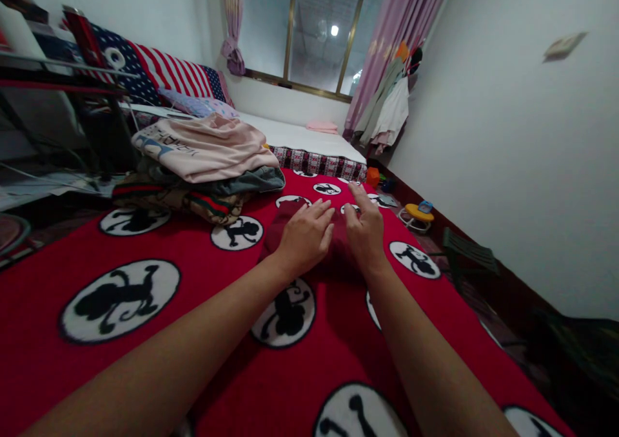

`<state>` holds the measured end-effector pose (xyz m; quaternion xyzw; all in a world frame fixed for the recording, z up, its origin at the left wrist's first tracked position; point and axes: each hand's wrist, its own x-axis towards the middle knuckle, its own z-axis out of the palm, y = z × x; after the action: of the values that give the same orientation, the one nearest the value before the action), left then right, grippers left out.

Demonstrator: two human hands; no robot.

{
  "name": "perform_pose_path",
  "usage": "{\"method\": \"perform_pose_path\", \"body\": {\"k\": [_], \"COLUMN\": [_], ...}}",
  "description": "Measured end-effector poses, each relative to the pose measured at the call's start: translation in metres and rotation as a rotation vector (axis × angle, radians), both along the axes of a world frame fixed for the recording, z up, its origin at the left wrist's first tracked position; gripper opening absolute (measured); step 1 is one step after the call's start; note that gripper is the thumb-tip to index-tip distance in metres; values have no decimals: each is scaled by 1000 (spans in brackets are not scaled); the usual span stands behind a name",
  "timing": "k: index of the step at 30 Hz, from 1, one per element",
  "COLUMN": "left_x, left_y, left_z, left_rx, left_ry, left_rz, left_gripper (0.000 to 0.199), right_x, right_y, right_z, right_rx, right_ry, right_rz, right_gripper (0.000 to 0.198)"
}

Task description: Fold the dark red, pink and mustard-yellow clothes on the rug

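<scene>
Your left hand (307,234), over the folded dark-red cloth (339,251), and right hand (366,227), at its right edge, show each grip unclenched, thumb apart; the cloth lies on a bright-red, white-disc-patterned blanket (232,379).

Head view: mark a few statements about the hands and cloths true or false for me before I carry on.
1. The left hand and right hand are at the dark red cloth. True.
2. A pink garment tops the clothes pile. True.
3. The clothes pile lies right of both hands. False: it lies to their left.
4. Both hands are clenched into fists. False: their fingers are extended.
5. The red spread bears white round patches. True.
</scene>
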<state>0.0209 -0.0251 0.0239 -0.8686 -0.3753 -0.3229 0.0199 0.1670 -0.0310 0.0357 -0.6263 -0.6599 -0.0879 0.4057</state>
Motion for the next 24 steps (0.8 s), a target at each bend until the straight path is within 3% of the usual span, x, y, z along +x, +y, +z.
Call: {"method": "perform_pose_path", "body": {"k": [1, 5, 7, 12, 15, 17, 20, 24], "left_x": [0, -3, -4, -15, -37, -54, -72, -78], "left_y": [-1, 5, 9, 20, 31, 39, 49, 58], "left_z": [-3, -27, -35, -30, -23, -19, -15, -16], "left_rx": [-45, -313, -366, -374, -295, -290, -445, -672], "left_ry": [51, 292, 305, 195, 101, 56, 9, -125], "left_rz": [6, 10, 3, 3, 240, 446, 558, 469], "left_gripper": [46, 55, 57, 51, 48, 63, 75, 41], "right_x": [-5, -13, -12, -8, -8, -9, -10, -12], "right_y": [-3, -8, -7, -5, -6, -6, -6, -8], "right_z": [-1, -26, -38, -39, -35, -35, -37, -34], "right_rx": [-19, -445, -545, -517, -486, -446, -370, -264], "right_ry": [-34, -179, -204, -143, -96, -80, -65, -93], "right_rz": [-6, 62, 77, 49, 38, 39, 22, -3], "right_gripper": [51, 48, 49, 48, 47, 46, 43, 35]}}
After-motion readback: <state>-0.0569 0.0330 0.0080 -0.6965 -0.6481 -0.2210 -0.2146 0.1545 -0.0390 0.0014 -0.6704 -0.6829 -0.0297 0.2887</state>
